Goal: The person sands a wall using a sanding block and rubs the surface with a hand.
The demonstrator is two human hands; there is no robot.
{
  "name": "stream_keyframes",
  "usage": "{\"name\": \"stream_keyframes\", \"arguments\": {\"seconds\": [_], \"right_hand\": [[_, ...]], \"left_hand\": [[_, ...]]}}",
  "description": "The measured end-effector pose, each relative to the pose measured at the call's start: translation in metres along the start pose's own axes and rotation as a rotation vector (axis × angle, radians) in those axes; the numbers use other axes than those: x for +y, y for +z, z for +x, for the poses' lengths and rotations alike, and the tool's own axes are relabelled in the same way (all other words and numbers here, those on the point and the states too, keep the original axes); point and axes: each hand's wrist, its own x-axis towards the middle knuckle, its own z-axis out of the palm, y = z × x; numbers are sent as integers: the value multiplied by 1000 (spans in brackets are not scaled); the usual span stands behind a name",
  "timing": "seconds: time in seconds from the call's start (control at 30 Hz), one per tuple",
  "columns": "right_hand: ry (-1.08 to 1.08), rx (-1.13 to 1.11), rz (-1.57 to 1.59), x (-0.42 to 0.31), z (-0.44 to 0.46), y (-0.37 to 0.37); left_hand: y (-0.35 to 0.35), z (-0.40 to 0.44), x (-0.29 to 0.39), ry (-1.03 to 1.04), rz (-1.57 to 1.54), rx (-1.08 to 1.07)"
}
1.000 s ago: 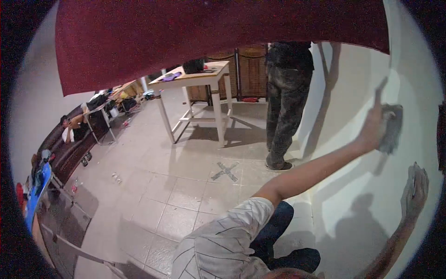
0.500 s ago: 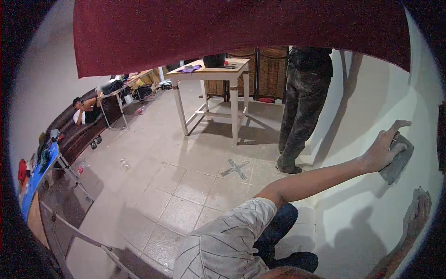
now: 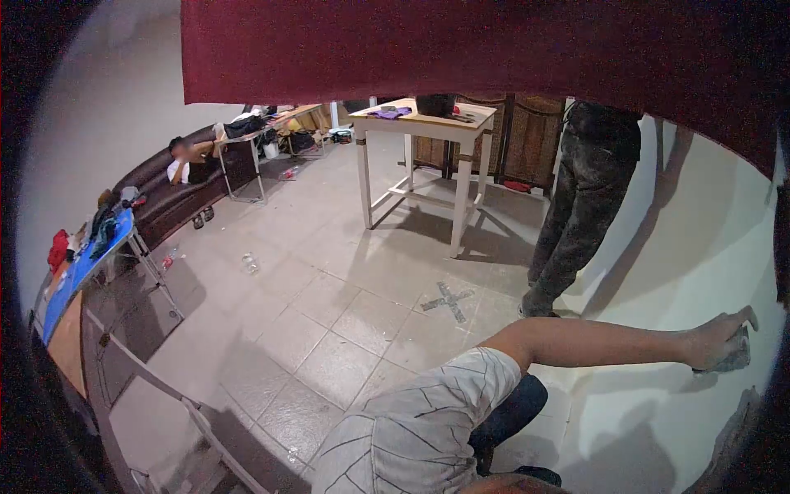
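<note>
My left hand is closed around a dusty grey pad, which lies against the white wall at the right. My left arm stretches out almost level to reach it. Lower down, near the dark right edge of the view, my right hand is dim and partly lost in shadow. It looks flat on the same wall, with no object seen in it.
A person in dusty dark trousers stands beside the wall. Behind is a white-legged table. A tape cross marks the tiled floor. Another person is on a brown sofa. Dark red cloth covers the top.
My left hand has moved down and to the right with the grey pad. The view has turned, shifting the room rightward, and my right hand now appears lower.
</note>
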Motion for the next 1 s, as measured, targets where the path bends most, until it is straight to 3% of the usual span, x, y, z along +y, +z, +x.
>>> {"name": "stream_keyframes", "arguments": {"seconds": [0.07,0.1,0.2,0.3,0.33,0.37,0.4,0.43,0.5,0.53,0.63,0.7,0.77,0.8,0.87,1.0], "right_hand": [[74,-157,55,3,1,7],[101,-210,72,3,2,13],[-46,237,41,-18,-2,-4],[-5,362,81,-71,36,-75],[-4,456,144,-78,44,-87],[151,375,297,-89,50,-103],[-7,447,298,-82,52,-99],[109,382,297,-84,52,-96],[133,444,326,-92,67,-105],[97,468,341,-90,70,-102],[157,460,340,-88,73,-85],[158,410,408,-84,74,-80],[124,375,388,-83,74,-81],[142,347,367,-84,75,-81],[167,315,331,-86,80,-91],[349,308,677,-90,82,-97]], "left_hand": [[-3,-2,-2,71,102,-101],[-3,-1,-3,-34,53,-94],[4,6,-45,-96,86,40],[-26,18,-15,-446,-161,90],[-32,22,-35,-256,9,165],[-36,23,-36,-174,44,273],[-36,24,-30,-212,95,310],[-36,26,-22,-252,145,346],[-35,32,-19,-349,385,420],[-46,41,-18,-294,231,374],[-53,77,-38,-126,177,574],[-45,96,-54,-192,-109,519],[-23,101,-35,-378,-350,320],[-4,103,-36,-375,-388,291],[32,102,-45,-213,-437,31],[80,104,-30,-173,-453,-96]]}}
